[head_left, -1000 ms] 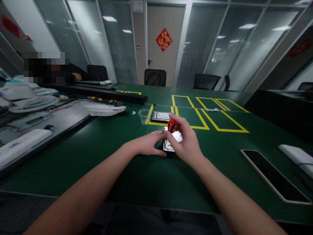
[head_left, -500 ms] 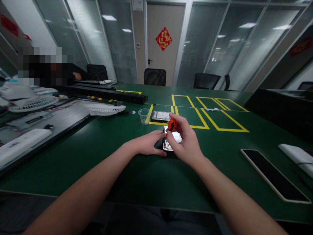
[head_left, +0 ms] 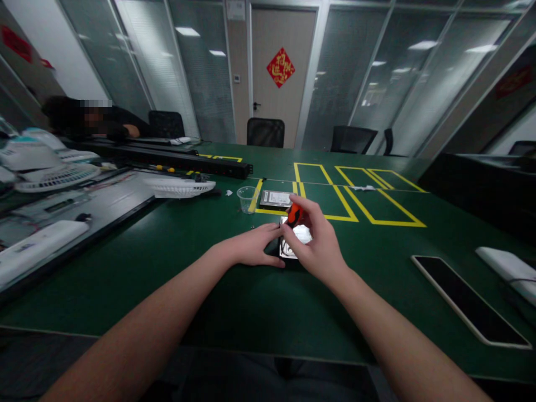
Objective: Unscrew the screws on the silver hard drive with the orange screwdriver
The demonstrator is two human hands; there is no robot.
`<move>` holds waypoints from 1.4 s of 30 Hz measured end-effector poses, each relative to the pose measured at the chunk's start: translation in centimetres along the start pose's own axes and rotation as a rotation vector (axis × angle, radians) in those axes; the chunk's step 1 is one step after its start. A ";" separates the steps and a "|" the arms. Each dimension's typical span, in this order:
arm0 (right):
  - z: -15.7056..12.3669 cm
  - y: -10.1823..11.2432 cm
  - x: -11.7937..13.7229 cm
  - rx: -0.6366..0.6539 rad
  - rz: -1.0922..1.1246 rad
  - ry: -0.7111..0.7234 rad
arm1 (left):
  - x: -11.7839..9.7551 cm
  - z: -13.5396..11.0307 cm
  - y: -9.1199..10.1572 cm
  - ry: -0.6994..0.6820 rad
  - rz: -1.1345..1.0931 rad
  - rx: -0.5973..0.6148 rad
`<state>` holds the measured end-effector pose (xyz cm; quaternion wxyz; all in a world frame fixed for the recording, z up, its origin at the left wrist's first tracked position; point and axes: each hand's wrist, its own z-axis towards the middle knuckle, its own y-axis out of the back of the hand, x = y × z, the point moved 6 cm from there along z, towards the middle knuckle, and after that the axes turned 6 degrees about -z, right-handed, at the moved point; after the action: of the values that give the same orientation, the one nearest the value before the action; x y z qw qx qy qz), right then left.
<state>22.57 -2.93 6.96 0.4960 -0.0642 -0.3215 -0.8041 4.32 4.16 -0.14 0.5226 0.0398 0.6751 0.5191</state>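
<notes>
On the green table lies an opened-looking hard drive with a shiny, bright top. My left hand grips its left side, fingers at the far corner and thumb at the near one. Above the drive, my right hand is closed around a screwdriver with an orange and black handle, held tilted. The screwdriver's tip is hidden by my fingers. Just beyond lies a second hard drive with a white label. A clear plastic cup stands to the left of that drive.
Left are a white fan part, a large metal panel and a long black bar. A phone and a white device lie at right. Yellow tape marks the table. A person sits far left.
The screwdriver handle has turned slightly in my right hand. My left hand and the drive stay in place. The person at far left shows a small shift of the head.
</notes>
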 end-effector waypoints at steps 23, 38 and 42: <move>0.1 0.1 0.0 0.017 -0.020 -0.018 | 0.3 -0.1 0.0 -0.013 0.021 0.000; -0.1 -0.1 -0.1 0.012 0.020 -0.035 | 0.0 -0.1 0.0 -0.062 0.011 -0.011; 0.0 0.0 0.0 -0.001 0.002 -0.020 | 0.1 -0.2 0.0 -0.016 0.004 0.004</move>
<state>22.57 -2.92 6.92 0.4934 -0.0730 -0.3259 -0.8031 4.17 4.09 -0.18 0.5269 0.0463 0.6718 0.5186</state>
